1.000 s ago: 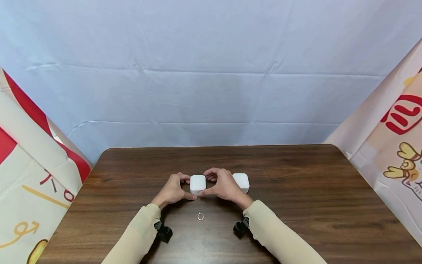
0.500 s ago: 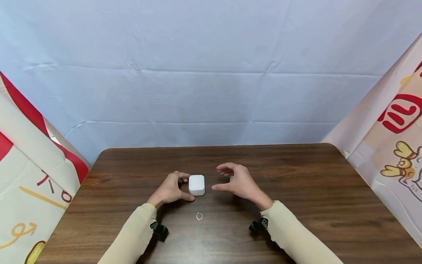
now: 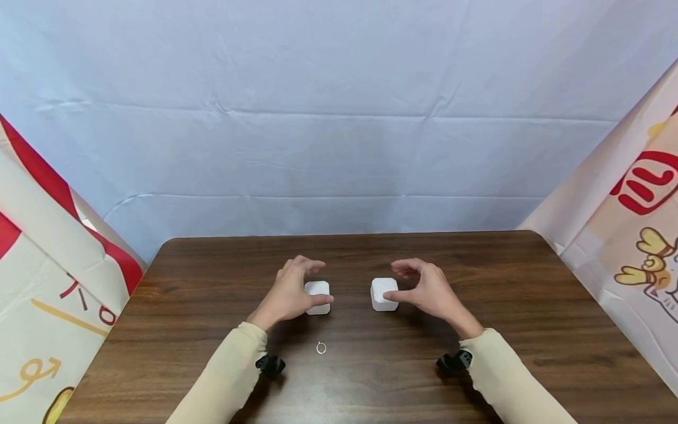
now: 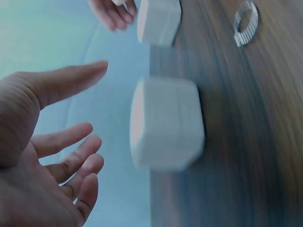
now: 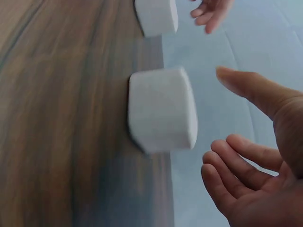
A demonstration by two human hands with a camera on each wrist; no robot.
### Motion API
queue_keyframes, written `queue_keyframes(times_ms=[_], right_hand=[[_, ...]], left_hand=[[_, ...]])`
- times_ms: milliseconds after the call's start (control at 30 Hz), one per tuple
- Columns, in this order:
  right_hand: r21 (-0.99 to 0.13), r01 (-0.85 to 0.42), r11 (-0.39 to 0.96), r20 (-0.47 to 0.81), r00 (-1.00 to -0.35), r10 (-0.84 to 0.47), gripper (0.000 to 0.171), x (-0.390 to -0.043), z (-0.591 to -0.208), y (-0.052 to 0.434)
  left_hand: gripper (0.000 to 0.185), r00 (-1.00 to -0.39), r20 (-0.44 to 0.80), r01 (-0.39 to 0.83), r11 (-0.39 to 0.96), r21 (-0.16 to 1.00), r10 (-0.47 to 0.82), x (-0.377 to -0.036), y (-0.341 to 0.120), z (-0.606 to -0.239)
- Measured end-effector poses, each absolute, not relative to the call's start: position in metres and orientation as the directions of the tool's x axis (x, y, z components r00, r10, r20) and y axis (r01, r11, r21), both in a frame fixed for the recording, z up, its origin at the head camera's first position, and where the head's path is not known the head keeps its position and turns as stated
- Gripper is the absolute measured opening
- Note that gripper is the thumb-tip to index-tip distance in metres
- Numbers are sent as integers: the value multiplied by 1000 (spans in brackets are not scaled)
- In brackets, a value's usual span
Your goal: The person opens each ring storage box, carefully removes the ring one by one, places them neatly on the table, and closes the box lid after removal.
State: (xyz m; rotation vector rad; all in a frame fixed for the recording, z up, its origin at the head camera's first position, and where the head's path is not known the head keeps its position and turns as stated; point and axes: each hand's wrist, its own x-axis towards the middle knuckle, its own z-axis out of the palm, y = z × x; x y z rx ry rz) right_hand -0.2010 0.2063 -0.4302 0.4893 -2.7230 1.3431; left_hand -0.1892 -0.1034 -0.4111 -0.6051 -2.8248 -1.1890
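Note:
Two small white boxes stand on the dark wooden table (image 3: 477, 277). My left hand (image 3: 302, 282) hovers beside the left box (image 3: 318, 297), fingers spread and relaxed; the left wrist view shows a gap between the left hand (image 4: 97, 106) and that box (image 4: 165, 125). My right hand (image 3: 410, 285) curves loosely by the right box (image 3: 384, 294), likewise clear of this box (image 5: 161, 109) in the right wrist view, where the right hand (image 5: 215, 118) holds nothing. A small silver ring (image 3: 321, 348) lies on the table nearer to me, between my forearms.
A pale blue cloth (image 3: 339, 147) hangs behind the table. Printed banners flank it on the left (image 3: 47, 282) and on the right (image 3: 625, 235). Bare wood stretches to either side of the boxes.
My right hand let go of the left box and moved right to the other box. My left hand loosened its hold and its fingers lifted off the left box.

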Motion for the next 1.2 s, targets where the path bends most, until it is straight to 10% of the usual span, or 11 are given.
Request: queue_keyframes(times_ms=[1200], right_hand=[[-738,-347,578,61,-888,-456,66,-220,-465,235]], left_hand=[[72,-887,56,379,655,654,458,-209,-8,-425]])
